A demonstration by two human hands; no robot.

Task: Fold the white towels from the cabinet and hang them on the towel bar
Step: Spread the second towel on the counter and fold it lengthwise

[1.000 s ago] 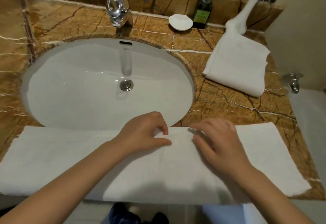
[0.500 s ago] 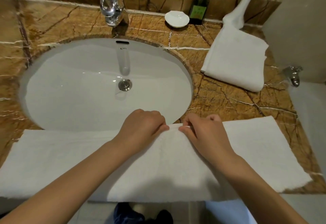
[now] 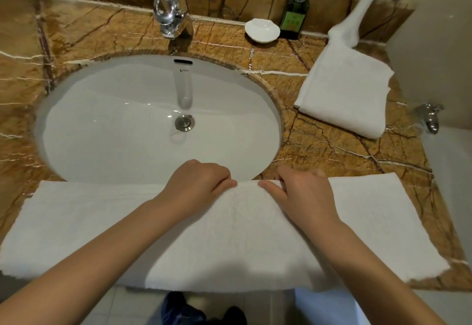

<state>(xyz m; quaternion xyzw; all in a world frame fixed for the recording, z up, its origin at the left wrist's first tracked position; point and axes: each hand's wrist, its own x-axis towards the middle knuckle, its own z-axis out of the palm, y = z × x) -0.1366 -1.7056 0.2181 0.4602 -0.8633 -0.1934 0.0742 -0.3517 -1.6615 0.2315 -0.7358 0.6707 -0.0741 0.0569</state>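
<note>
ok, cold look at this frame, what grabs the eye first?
The long white towel lies spread along the front edge of the counter, with the left hand and right hand pinching its far edge at the middle. Behind them sits the big white sink, and a folded towel lies at the counter's right rear.
</note>
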